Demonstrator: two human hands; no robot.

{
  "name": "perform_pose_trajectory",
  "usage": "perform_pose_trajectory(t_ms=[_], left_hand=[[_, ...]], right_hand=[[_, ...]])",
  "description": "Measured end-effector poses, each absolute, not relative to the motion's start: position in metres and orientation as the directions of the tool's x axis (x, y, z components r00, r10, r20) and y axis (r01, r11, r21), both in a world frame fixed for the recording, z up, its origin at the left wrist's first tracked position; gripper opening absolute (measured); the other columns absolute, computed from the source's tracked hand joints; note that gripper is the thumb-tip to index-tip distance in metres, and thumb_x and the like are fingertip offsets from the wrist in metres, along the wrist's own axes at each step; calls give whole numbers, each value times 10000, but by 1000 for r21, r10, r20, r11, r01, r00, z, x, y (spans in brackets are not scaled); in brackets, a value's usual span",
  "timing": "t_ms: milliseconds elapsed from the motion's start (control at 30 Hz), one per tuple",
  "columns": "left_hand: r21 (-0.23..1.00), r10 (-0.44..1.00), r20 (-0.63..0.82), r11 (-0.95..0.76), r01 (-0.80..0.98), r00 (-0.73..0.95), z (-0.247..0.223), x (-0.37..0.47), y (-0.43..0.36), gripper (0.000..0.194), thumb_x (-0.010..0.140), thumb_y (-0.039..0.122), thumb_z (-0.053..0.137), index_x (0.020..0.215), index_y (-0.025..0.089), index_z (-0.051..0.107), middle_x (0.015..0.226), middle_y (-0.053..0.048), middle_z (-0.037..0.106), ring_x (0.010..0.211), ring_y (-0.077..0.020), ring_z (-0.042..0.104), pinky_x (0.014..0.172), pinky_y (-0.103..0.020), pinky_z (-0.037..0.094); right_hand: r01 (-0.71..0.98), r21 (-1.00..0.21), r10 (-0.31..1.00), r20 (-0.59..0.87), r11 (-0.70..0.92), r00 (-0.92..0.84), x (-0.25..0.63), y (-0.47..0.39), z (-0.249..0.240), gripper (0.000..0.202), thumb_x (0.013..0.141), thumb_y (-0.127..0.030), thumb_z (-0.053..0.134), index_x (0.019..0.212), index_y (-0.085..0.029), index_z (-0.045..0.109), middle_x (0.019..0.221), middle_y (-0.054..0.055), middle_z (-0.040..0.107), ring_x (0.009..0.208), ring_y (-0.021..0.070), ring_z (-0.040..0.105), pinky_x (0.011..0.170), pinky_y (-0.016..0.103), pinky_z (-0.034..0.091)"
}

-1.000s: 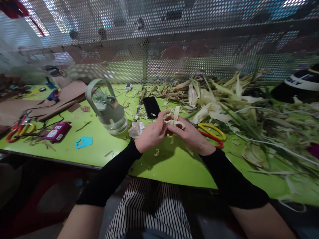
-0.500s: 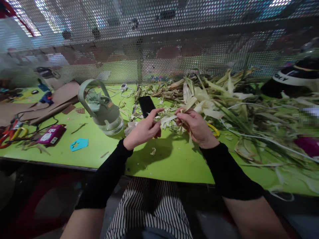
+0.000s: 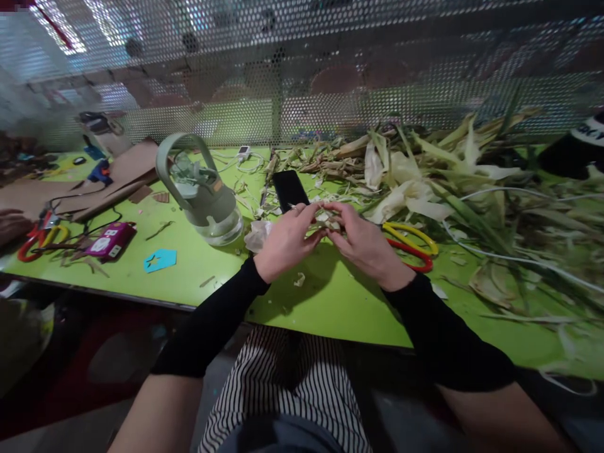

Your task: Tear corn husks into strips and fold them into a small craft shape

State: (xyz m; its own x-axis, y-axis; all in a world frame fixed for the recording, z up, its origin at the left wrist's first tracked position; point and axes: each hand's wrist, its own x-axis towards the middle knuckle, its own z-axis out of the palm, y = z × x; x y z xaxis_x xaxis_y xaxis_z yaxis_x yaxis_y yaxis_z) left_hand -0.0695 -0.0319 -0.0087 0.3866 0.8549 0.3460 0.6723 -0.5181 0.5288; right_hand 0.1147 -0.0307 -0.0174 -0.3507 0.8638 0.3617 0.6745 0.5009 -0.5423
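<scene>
Black-and-white striped trousers (image 3: 283,396) at bottom centre, and just above, over the green surface (image 3: 330,314), left hand (image 3: 287,244) and right hand (image 3: 365,245) come together mid-frame! Both half curled, pale husk pieces (image 3: 329,219) between them; whose fingers grip, can't tell. Scissors handles (image 3: 409,248) right, dark phone (image 3: 290,187) beyond, husk heap (image 3: 419,176) upper right, perforated screen (image 3: 302,94) across the top.

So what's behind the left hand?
Beyond the left hand lies a black phone, its near edge partly covered. A crumpled pale piece peeks out on the hand's left. What lies directly beneath the hand is hidden.
</scene>
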Motion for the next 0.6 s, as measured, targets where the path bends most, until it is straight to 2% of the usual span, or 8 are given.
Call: perform_pose_trajectory(t_ms=[100,200,300,400,533,600], left_hand=[[666,869,286,-483,569,404,-9,-69,-30,404,933,205,638,1315,146,522,966,-50,707,810,-151,644,751,-274,480],[740,901,218,-403,539,374,-6,-70,-29,211,930,241,655,1109,144,596,868,-21,688,743,-130,608,693,-251,436],[735,897,237,-416,536,372,-3,-71,-28,111,923,247,661,901,156,601,856,-23,664,770,-137,584,691,-255,407],[699,878,353,-478,532,325,-3,-74,-26,93,899,176,659,840,155,590,901,-38,635,857,-150,564,751,-261,413],[706,881,437,-461,537,181,-4,-77,-22,111,868,136,638,792,159,560,888,-29,591,798,-127,515,738,-253,408],[723,892,418,-440,533,170,-4,-78,-22,124,858,143,632,777,164,540,864,-16,584,730,-107,489,698,-246,392]], right_hand=[[663,-574,876,357,480,-325,114,-32,-16,458,902,-252,563,1355,-209,514,1266,146,711,1122,344,708,925,504,559],[658,-589,882,348,470,-318,113,-33,-15,462,900,-268,572,1354,-201,518,1253,145,717,1143,348,703,923,484,555],[663,-590,887,325,462,-329,112,-33,-14,482,888,-262,578,1363,-201,524,1201,133,730,1061,334,725,884,468,557],[630,-617,882,333,472,-335,114,-32,-13,481,870,-325,643,1324,-191,555,1144,127,736,993,314,721,874,456,552],[592,-646,876,369,483,-311,118,-28,-11,344,904,-475,642,1124,-210,641,1052,110,742,954,283,693,861,431,533],[615,-614,869,372,494,-326,119,-26,-10,264,936,-472,593,985,-222,663,967,95,735,885,264,670,818,416,511]])
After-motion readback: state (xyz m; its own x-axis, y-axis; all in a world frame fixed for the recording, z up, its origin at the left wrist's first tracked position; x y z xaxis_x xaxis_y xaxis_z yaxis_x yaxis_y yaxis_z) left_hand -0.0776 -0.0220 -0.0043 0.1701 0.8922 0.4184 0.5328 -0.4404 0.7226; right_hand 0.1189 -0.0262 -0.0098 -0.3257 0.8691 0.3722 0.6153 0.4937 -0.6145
